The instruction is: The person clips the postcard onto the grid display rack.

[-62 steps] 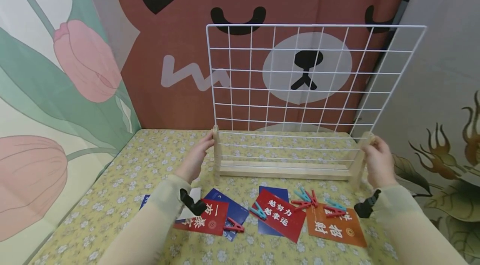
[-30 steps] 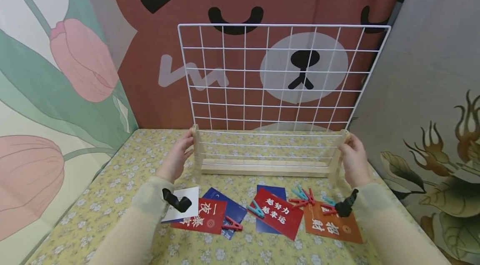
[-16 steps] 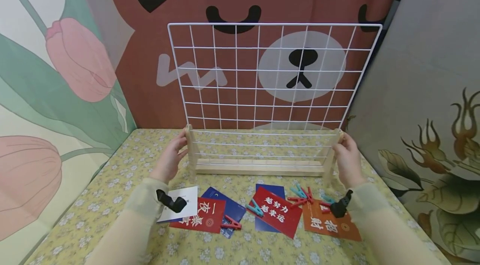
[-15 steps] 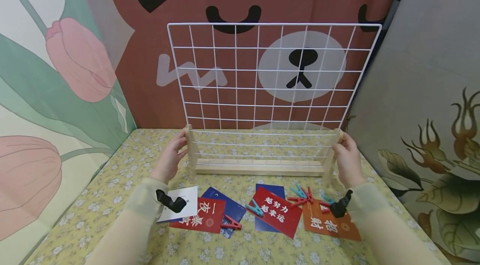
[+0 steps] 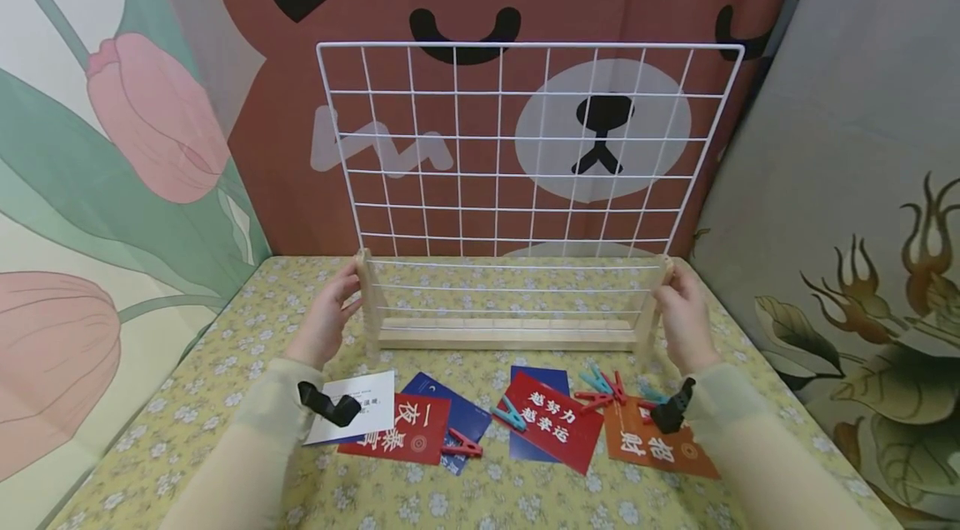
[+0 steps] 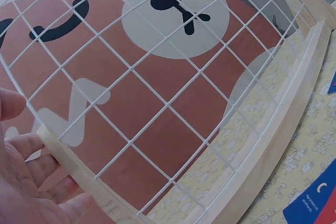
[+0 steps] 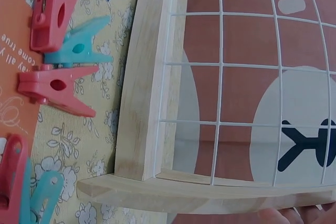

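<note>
A white wire grid rack [image 5: 495,138] with a wooden base stands upright on the table. My left hand [image 5: 324,317] touches the outside of its left wooden post [image 5: 367,297]. In the left wrist view the fingers [image 6: 39,169] lie extended against the post, with the thumb apart from them. At the right post [image 5: 651,305] my right hand [image 5: 684,317] grips near the top, its fingers bent around the wood. Only a few fingertips [image 7: 294,214] of that hand show in the right wrist view, at the bottom edge.
In front of the rack lie cards: a white card [image 5: 371,397], red cards [image 5: 558,451], blue cards [image 5: 540,380] and an orange card [image 5: 693,462]. Several clothespins [image 5: 462,444], red and turquoise, rest on or beside them. A flowered cloth [image 5: 420,505] covers the table.
The rack has slid to the left across the table with both hands beside its posts. The white card shows more fully beside my left wrist. My view has shifted slightly.
</note>
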### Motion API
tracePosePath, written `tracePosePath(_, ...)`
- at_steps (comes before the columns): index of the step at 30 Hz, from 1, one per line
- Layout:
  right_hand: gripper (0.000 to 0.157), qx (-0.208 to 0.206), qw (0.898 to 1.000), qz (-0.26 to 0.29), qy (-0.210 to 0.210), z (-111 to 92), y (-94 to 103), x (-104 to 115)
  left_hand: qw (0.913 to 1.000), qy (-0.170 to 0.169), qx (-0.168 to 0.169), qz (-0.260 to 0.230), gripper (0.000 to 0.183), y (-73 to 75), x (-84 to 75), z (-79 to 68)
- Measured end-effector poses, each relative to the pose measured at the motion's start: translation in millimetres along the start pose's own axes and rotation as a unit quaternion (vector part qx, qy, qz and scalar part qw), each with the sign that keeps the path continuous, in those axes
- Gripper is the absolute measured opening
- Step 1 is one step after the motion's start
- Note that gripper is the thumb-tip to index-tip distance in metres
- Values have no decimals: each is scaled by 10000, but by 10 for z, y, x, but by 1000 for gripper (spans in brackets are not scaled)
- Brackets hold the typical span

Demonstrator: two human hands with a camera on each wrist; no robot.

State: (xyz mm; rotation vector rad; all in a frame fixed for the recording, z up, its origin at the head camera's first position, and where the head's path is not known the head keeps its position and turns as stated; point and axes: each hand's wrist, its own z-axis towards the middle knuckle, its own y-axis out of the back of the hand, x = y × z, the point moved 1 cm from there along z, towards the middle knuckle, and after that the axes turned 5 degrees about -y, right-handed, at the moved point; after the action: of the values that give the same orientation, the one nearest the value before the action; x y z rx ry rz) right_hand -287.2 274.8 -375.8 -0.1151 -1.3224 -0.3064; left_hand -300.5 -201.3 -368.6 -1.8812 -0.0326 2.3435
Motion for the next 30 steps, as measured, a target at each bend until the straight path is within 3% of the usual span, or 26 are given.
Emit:
tracePosePath(5,43,-32,9999,-66,-108,-25,-42,23,10000,53,-79,-22,53,48,-6,-12)
tracePosePath(16,57,38,9998,82,-162,-45,-78,29,9999,100,-87,-51,53,100,-26,-41)
tracePosePath(30,58,198,9989,305,-279,-103,-76,63,9998,141,-169,-10,54,97,-35,-48)
